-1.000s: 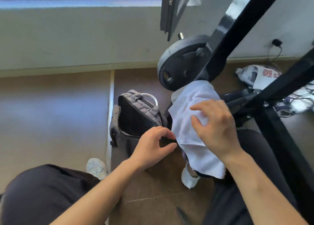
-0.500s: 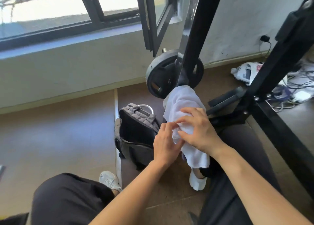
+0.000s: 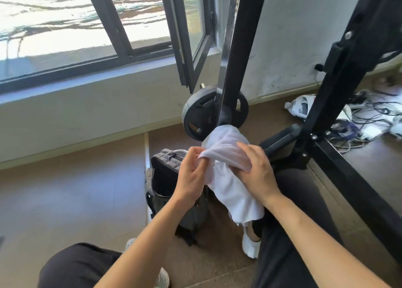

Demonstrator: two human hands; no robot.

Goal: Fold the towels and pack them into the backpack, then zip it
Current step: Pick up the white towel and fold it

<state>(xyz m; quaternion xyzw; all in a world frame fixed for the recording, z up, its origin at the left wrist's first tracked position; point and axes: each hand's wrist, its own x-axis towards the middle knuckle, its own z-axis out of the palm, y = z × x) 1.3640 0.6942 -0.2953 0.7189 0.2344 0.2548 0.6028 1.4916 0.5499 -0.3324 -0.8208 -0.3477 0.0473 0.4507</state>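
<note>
A white towel (image 3: 230, 185) hangs in the air between my hands, above my right knee. My left hand (image 3: 192, 174) pinches its upper left edge and lifts a fold. My right hand (image 3: 254, 170) grips the towel's right side, with cloth draped over the fingers. The grey backpack (image 3: 165, 179) stands open on the floor just left of the towel, partly hidden behind my left hand. Its dark inside faces up.
A black weight plate (image 3: 202, 118) leans on a black metal frame (image 3: 237, 55) right behind the towel. A second frame post (image 3: 339, 76) stands to the right. Tangled cables and white items (image 3: 356, 118) lie at the far right. An open window (image 3: 187, 39) is above.
My left hand has left the backpack opening and taken hold of the towel's edge. Both hands have lifted and bunched the towel. The view has tilted upward.
</note>
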